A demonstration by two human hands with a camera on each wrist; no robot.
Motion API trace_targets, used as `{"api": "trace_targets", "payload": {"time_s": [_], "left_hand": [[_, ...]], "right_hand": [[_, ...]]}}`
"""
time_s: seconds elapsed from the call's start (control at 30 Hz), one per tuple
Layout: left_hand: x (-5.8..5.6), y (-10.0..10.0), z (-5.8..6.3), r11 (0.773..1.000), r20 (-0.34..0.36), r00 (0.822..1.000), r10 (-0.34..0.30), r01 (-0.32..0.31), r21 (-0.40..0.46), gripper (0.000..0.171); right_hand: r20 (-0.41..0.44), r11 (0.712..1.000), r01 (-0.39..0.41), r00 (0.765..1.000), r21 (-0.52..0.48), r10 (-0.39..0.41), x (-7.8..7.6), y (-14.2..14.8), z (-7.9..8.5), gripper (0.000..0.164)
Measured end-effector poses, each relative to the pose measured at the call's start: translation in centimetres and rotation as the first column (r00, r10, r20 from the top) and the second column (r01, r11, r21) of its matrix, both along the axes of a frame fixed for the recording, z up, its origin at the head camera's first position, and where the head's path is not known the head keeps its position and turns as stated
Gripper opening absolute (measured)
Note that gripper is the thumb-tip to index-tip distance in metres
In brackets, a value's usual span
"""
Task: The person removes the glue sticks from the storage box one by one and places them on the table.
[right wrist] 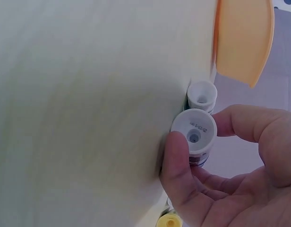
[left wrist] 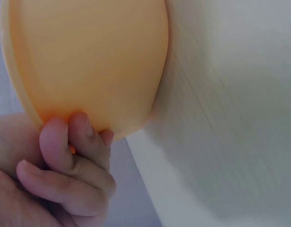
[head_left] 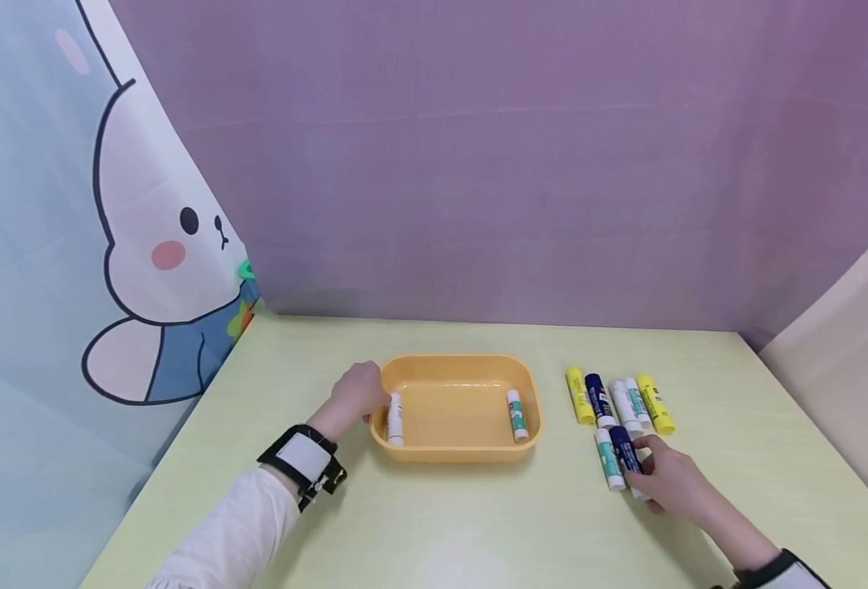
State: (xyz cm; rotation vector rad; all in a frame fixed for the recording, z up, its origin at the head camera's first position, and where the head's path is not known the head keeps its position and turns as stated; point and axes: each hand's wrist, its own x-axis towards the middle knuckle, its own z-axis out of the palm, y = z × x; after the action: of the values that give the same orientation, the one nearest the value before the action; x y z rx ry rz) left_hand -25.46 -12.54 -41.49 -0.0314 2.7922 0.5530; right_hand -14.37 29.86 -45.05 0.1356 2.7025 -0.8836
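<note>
My left hand [head_left: 360, 388] grips the left rim of a yellow-orange plastic tray [head_left: 451, 454]; in the left wrist view its curled fingers [left wrist: 58, 142] press against the tray's outer wall. Inside the tray lie a white glue stick [head_left: 395, 421] at the left and a white-and-green glue stick [head_left: 517, 413] at the right. On the table to the tray's right, my right hand [head_left: 672, 478] pinches a dark blue glue stick [head_left: 623, 448] between thumb and fingers. Its white base [right wrist: 197, 123] faces the right wrist camera. Against its left side lies another white-and-green glue stick [head_left: 609, 460].
Just behind the right hand, several glue sticks lie in a row: yellow [head_left: 579, 395], dark blue [head_left: 599, 399], white [head_left: 625, 406], white-and-green [head_left: 637, 401] and yellow [head_left: 656, 403]. A purple cloth [head_left: 507, 164] hangs behind the pale table [head_left: 448, 523].
</note>
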Motion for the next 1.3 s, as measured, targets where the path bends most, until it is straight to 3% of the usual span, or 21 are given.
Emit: {"api": "trace_targets", "payload": {"time_s": [0.63,1.3], "left_hand": [[-0.06,0.09,0.04,1.0,0.003,1.0,0.0,0.0,-0.02,0.021],[-0.07,-0.01,-0.09,1.0,-0.002,1.0,-0.012,0.012,-0.01,0.025]], "right_hand": [[0.03,1.0,0.008,1.0,0.0,-0.008,-0.67,0.1,0.06,0.059],[0.016,0.998,-0.039,0.999,0.049,0.039,-0.14,0.19,0.98,0.063]]}}
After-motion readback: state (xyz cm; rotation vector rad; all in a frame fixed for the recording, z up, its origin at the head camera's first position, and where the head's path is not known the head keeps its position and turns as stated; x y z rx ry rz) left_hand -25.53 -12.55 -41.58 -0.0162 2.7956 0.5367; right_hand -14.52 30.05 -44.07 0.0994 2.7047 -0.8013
